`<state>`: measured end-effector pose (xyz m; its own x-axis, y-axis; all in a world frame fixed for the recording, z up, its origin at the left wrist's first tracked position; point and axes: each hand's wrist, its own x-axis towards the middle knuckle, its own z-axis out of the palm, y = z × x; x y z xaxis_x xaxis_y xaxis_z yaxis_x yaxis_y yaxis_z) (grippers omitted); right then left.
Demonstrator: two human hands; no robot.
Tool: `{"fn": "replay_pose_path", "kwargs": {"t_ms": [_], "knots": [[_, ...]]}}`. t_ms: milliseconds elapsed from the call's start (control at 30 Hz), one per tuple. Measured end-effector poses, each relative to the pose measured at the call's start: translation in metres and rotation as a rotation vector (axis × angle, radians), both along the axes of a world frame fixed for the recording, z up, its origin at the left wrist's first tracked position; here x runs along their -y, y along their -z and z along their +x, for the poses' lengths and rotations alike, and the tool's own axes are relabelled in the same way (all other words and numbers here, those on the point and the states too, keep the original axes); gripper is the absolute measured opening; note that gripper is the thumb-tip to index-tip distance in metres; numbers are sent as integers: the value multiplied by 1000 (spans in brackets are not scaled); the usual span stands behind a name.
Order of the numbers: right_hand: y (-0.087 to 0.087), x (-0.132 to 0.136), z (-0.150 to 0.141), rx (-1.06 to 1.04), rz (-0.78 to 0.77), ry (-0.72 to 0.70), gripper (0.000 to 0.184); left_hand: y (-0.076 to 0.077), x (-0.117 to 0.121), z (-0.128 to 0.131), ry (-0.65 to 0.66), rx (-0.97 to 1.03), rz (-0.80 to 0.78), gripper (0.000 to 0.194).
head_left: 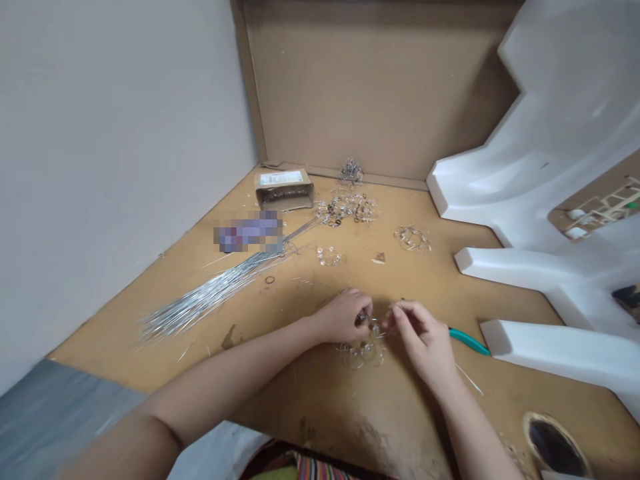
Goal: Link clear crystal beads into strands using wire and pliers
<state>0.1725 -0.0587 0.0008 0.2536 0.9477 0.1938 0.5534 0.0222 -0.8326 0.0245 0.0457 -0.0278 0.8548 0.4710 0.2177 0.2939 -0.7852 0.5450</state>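
Pinching bent wirework (367, 347) between fingertips, the left hand (347, 317) and right hand (423, 333) are nearly meeting. Straight wires (205, 297) are lying left, a green handle (469, 341) right.

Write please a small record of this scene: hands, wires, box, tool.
Left hand: fingers curled, close to right hand; grip unclear
Right hand: thumb and fingers brought together
Wire tangle: just below the hands
Wire bundle: on table, left of hands
Box: beyond bundle, open front
Green handle: beside right hand
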Motion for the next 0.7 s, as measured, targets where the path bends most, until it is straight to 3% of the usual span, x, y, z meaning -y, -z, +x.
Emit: {"fn": "replay_pose_path", "kwargs": {"t_ms": [67,200,333,700], "knots": [[-6,4,5,99,12,-23,18,-1,1,-1,-11,-8,-5,12],[-15,7,10,297,-33,-236,17,-1,2,-1,-24,-6,0,13],[-19,1,3,417,-98,-342,19,1,3,0,-28,11,-7,17],[-4,-4,-11,863,-140,-288,26,2,4,0,-20,26,17,19]]}}
